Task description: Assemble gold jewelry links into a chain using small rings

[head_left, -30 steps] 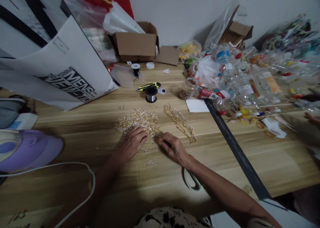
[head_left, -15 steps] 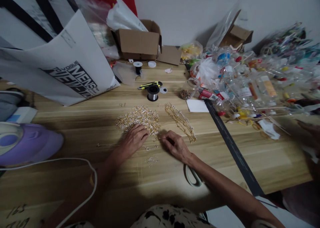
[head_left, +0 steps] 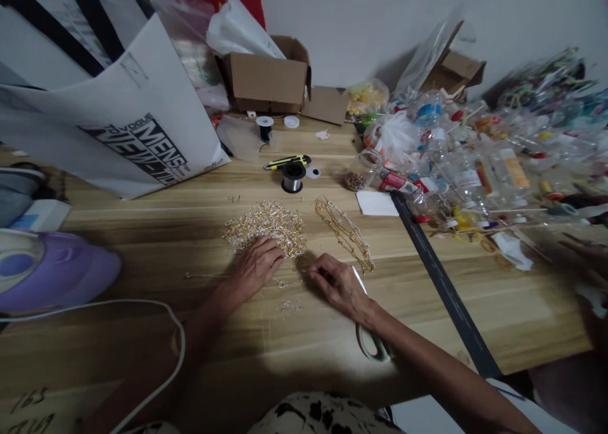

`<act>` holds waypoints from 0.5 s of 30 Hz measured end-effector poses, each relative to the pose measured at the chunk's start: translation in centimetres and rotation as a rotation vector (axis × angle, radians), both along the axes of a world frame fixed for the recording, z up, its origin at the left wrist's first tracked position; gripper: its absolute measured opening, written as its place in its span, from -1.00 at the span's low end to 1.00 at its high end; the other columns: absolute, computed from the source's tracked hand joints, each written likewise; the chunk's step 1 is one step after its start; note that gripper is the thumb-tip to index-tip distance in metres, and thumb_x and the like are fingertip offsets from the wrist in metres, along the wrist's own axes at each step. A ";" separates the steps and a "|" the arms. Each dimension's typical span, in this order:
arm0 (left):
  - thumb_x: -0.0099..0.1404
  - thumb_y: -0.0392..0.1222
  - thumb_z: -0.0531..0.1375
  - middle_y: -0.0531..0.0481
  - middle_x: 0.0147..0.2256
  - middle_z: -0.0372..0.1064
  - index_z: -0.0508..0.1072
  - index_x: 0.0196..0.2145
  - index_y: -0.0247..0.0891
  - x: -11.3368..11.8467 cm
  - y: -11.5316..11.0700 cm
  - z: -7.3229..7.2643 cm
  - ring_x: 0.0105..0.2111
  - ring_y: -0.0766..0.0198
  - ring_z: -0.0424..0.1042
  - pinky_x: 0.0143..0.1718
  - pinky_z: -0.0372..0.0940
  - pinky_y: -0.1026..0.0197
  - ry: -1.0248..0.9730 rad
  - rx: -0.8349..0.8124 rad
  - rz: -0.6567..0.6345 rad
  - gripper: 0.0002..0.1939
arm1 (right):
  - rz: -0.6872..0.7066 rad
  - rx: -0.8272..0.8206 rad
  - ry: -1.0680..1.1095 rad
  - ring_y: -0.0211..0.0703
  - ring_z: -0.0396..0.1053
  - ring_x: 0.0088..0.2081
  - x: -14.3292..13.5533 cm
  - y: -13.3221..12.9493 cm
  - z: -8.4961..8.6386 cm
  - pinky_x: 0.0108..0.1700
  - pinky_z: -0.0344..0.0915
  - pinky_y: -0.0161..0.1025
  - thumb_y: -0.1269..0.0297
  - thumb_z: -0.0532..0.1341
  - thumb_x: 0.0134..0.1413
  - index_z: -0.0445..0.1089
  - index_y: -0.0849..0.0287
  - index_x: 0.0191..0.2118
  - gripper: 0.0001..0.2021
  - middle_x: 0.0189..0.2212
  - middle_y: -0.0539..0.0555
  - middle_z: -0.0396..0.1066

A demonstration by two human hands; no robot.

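Observation:
A heap of gold and silver jewelry pieces [head_left: 266,225] lies on the wooden table. My left hand [head_left: 260,263] is at its near edge, fingers bent down and close together; what they grip is hidden. To the right, my right hand [head_left: 339,283] is closed in a pinch at a thin, tiny thing too small to name. Between and below the hands lie a short chain with a ring [head_left: 281,284] and a few small chain pieces [head_left: 289,306]. Gold and silver chains [head_left: 344,231] are laid out beyond my right hand. Scissors [head_left: 373,346] lie partly under my right wrist.
Behind the heap are a wire spool [head_left: 292,177], a yellow-black utility knife [head_left: 287,161] and a black thread spool [head_left: 265,130]. Plastic bottles [head_left: 468,180] crowd the right. A white bag [head_left: 156,117] and purple appliance [head_left: 61,269] with a cord stand left. Another person's hand [head_left: 586,256] shows at right.
The view has shifted slightly. My right hand has moved a little to the right and nearer, and a scissor blade now shows beside it. My left hand stays at the heap.

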State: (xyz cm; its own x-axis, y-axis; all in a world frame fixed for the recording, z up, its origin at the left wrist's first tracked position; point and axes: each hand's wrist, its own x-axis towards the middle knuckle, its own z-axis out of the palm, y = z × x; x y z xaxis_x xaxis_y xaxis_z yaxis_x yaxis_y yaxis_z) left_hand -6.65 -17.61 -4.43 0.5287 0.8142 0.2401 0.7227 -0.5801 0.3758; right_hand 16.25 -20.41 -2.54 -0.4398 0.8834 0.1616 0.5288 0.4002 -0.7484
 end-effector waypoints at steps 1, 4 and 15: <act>0.35 -0.28 0.06 -0.04 -0.38 0.34 0.45 -0.37 -0.28 0.0 0.0 0.1 -0.28 0.21 0.28 -0.20 0.23 0.16 0.002 -0.005 0.000 -0.81 | 0.007 -0.013 -0.008 -0.28 0.28 -0.45 -0.4 0.0 0.5 -0.41 0.16 -0.36 0.40 0.12 0.16 0.30 0.17 -0.36 -0.92 -0.46 -0.02 0.32; 0.34 -0.30 0.06 -0.04 -0.39 0.34 0.45 -0.39 -0.30 0.1 -0.1 0.7 -0.29 0.21 0.28 -0.22 0.24 0.16 0.015 -0.027 -0.009 -0.80 | -0.011 -0.049 0.030 -0.28 0.28 -0.43 -1.6 0.2 1.7 -0.40 0.16 -0.36 0.43 0.11 0.15 0.31 0.16 -0.35 -0.92 -0.44 -0.02 0.33; 0.28 -0.38 0.13 -0.02 -0.38 0.44 0.47 -0.37 -0.29 0.0 0.4 0.7 -0.30 0.24 0.37 -0.20 0.29 0.16 -0.214 -0.032 0.062 -0.87 | 0.023 -0.097 0.233 -0.23 0.26 -0.40 -2.1 -2.1 -0.5 -0.34 0.21 -0.29 0.35 0.11 0.20 0.28 0.18 -0.41 -0.85 -0.47 0.02 0.30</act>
